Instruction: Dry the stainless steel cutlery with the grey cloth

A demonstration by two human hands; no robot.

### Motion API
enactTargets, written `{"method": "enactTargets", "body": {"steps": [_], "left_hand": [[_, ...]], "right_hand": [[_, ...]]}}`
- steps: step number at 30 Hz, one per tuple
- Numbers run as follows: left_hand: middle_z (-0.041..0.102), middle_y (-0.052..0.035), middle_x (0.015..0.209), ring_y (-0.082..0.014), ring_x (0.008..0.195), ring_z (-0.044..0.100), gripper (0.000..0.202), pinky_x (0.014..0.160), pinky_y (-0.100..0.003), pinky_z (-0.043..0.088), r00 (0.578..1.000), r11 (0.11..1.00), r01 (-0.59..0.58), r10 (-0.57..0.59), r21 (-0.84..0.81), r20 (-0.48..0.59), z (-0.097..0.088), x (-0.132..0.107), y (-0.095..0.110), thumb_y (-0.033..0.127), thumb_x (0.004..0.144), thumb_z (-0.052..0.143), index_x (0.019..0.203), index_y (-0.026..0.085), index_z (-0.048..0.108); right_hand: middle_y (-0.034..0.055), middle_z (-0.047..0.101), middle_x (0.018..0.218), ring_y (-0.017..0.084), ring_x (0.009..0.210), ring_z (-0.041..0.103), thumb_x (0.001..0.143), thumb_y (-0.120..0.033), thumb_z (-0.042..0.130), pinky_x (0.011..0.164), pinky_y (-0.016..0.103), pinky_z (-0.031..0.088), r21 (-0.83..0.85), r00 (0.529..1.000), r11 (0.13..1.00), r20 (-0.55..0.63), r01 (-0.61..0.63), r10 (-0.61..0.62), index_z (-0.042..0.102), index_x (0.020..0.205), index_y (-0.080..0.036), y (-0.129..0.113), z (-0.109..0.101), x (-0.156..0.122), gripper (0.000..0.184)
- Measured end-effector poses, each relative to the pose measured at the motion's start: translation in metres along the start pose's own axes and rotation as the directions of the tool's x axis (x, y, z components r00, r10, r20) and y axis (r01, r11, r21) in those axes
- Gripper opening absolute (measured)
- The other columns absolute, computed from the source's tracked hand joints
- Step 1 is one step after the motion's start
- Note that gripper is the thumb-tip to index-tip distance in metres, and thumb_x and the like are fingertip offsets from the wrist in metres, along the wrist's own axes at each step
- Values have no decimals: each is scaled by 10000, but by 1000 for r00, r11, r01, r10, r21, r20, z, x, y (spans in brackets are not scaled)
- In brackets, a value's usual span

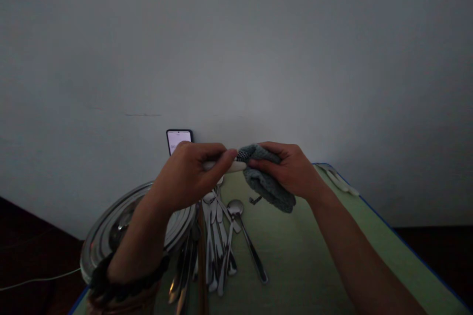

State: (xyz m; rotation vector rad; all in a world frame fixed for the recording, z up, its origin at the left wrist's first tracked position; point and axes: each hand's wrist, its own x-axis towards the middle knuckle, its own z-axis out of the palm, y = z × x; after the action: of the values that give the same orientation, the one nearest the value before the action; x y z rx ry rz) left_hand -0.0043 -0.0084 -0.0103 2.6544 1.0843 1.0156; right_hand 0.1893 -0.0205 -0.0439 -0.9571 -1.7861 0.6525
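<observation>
My left hand (195,170) is closed around a white-handled utensil (236,167), whose far end goes into a folded grey-blue cloth (271,189). The cloth is pinched in my right hand (286,165), thumb on top, with its lower fold hanging down. What kind of utensil it is cannot be told, since fingers and cloth cover most of it. Both hands are held above the table, close together. Beneath them lies a loose pile of metal spoons and other cutlery (218,236), with one spoon (249,238) set slightly apart on the right.
A round metal lid or tray (107,216) is at the left, partly behind my forearm. A lit phone (179,139) leans against the wall. White-handled items (338,180) lie by the right edge of the green table (295,266). Brown chopsticks (202,261) lie beside the cutlery.
</observation>
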Motion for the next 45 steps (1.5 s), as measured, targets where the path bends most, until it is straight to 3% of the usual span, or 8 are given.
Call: {"method": "enactTargets", "body": {"steps": [5,8,13,20,25,31,40,45], "left_hand": [[521,44,610,-80,534,449,253,500,-184,324,992,994,42,-30,-100,121,-3,-3,-13,403,835,465,851,196,609],[524,39,620,-89,517,439,292,459,-191,306,972,985,113,-83,-131,220,-7,-6,-19,443,835,452,953,213,587],[400,49,540,-72,479,357,398,427,-184,270,936,939,162,-48,-303,349,-7,-7,-16,442,882,340,727,171,587],[482,46,581,-71,543,424,321,490,-175,321,932,945,169,-62,-279,356,-4,-5,-9,405,853,439,768,167,637],[455,53,517,-63,486,404,335,451,-171,304,954,948,162,-79,-274,290,-6,-4,-7,381,853,439,725,155,651],[439,60,487,-54,457,373,287,416,-163,277,964,950,152,-81,-273,254,-9,-6,-5,375,805,519,669,159,649],[426,60,506,-55,477,361,278,435,-162,286,956,965,138,-71,-221,286,-11,-7,-25,386,797,534,673,157,632],[400,56,503,-60,473,346,309,428,-169,276,947,970,141,-74,-198,312,-11,-8,-23,414,800,519,676,155,635]], "right_hand": [[2,675,949,156,838,615,776,-283,581,772,291,471,-159,999,987,16,38,-36,621,1067,-226,2,-14,-2,299],[6,671,964,162,832,618,764,-255,595,759,300,486,-176,997,984,-58,30,-41,611,1070,-223,2,-20,-4,308],[2,684,923,155,805,629,762,-258,601,713,278,504,-133,997,990,-40,52,-58,654,975,-230,-6,-18,-5,220],[-28,691,840,122,743,625,708,-278,662,656,219,477,-208,996,975,-21,81,-87,673,923,-229,-8,-14,-4,221],[-48,658,699,77,619,568,751,-365,615,569,187,409,-331,995,939,5,94,-98,675,795,-197,-7,-15,-2,184],[-49,544,611,67,577,486,826,-373,519,544,184,368,-345,986,930,147,127,-80,567,706,-162,-10,-12,-2,247],[20,618,938,111,816,555,893,-243,398,740,224,403,-338,938,929,345,153,-29,547,1045,-175,-12,-19,-6,224],[11,613,988,111,855,556,881,-199,413,758,220,408,-339,916,932,401,128,20,530,1108,-197,-15,-26,-8,256]]}}
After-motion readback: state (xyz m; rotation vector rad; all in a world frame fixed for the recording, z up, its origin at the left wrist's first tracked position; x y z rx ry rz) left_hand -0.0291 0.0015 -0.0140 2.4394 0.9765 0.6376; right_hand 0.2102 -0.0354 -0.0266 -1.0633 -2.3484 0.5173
